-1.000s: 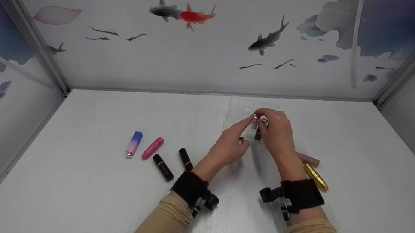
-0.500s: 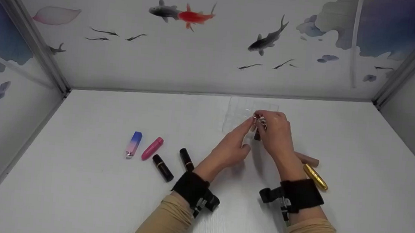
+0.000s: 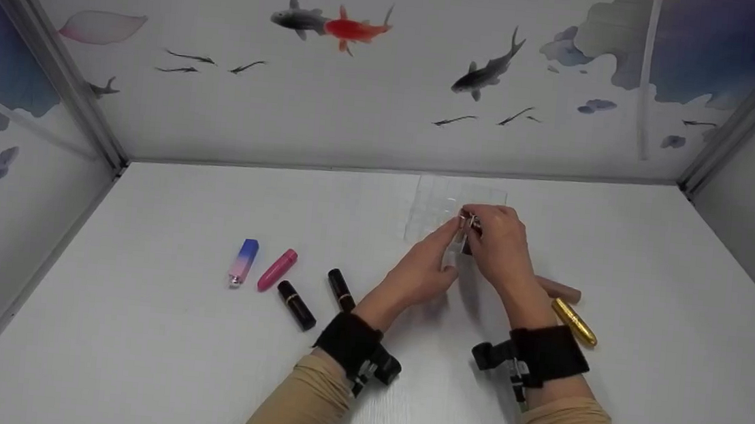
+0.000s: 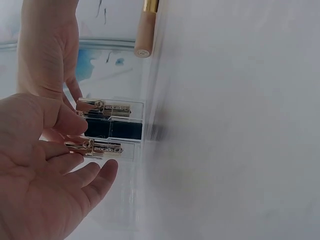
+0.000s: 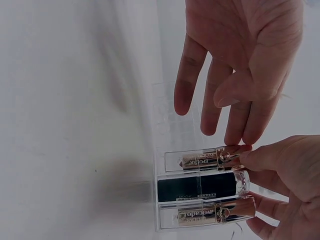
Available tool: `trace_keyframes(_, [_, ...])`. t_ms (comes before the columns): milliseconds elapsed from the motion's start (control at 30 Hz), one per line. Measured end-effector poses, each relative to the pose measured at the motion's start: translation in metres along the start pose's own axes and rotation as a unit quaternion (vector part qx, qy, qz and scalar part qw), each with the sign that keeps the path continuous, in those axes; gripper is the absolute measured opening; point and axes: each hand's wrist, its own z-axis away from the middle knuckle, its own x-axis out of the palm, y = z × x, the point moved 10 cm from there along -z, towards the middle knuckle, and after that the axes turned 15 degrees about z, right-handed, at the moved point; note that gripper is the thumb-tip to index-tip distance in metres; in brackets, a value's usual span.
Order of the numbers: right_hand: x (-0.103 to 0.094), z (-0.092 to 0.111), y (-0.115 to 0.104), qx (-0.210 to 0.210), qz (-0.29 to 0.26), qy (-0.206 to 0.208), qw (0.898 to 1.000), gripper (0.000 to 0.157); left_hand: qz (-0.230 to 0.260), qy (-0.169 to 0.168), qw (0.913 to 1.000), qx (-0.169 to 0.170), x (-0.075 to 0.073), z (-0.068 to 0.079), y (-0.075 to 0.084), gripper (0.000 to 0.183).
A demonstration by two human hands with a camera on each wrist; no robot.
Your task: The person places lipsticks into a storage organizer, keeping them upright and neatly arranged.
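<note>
A clear compartmented organizer [image 3: 427,206] stands near the back of the table. At its front, in the right wrist view, two gold lipsticks [image 5: 202,160] flank a black tube [image 5: 197,187] with a clear faceted end; all three stand in separate slots. My right hand [image 3: 501,247] pinches the top of the left gold lipstick between thumb and fingers. Beside it my left hand [image 3: 420,267] has its fingers extended, with fingertips at the same lipstick's top and the organizer's side. In the head view the right hand hides most of the black tube and the other gold lipstick.
On the left of the table lie a blue-pink tube [image 3: 244,263], a pink tube [image 3: 278,270] and two black tubes [image 3: 297,306]. By the right wrist lie a taupe tube [image 3: 561,289] and a glittery gold tube [image 3: 574,322]. Printed panels wall the table's back and sides.
My right hand has come slightly down and toward me with its fingers on the gold lipstick. The left thumb has shifted a little; the loose tubes have not moved.
</note>
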Motion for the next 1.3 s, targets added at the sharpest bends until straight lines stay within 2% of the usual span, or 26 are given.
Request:
trace_keyframes(333, [-0.002, 0.002, -0.005, -0.017, 0.008, 0.002, 1.000, 0.023, -0.002, -0.009, 0.9999, -0.014, 0.000, 0.003, -0.002, 0.075])
trace_keyframes(667, [-0.004, 0.004, -0.009, -0.026, 0.013, 0.005, 1.000, 0.024, -0.005, 0.011, 0.9998, -0.018, -0.009, 0.009, 0.003, 0.068])
trace_keyframes(867, [-0.015, 0.006, -0.014, -0.028, 0.010, 0.017, 0.999, 0.027, -0.014, 0.025, 0.9993, -0.025, -0.019, 0.014, 0.008, 0.065])
trace_keyframes(1033, [-0.028, 0.009, -0.023, -0.041, -0.006, 0.037, 0.998, 0.026, -0.022, 0.027, 0.9991, -0.027, -0.027, 0.018, 0.011, 0.061])
trace_keyframes(1300, [-0.033, 0.014, -0.041, -0.059, -0.071, -0.006, 0.996, 0.028, -0.039, 0.029, 0.9981, -0.038, -0.045, 0.031, 0.012, 0.051])
